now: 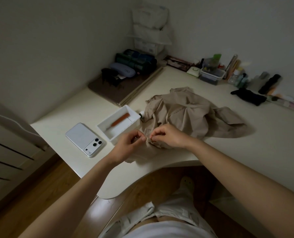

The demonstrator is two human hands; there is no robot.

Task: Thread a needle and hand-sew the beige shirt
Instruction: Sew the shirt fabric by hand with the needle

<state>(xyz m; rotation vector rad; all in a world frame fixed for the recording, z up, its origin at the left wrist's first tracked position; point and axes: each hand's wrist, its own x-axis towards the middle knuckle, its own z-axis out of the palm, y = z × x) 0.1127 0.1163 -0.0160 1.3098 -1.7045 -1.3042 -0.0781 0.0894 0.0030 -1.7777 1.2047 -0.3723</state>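
While the left hand (131, 143) and right hand (167, 136) pinch something fine (150, 137) together above the near edge of the beige shirt (185, 112) — threading, I judge — no stitches show yet.

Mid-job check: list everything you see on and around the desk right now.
Shirt: one, beige, crumpled mid-desk.
Box: one, white, open, left of shirt.
Tool: one, orange handle, inside box.
Phone: one, white, face down, left of box.
Pouch: one, black, far right by wall.
Container: one, clear, by back wall.
Desk: one, cream.
Left hand: one, fingers pinching something fine over shirt's near edge.
Right hand: one, pinching the same spot; item too small to name.
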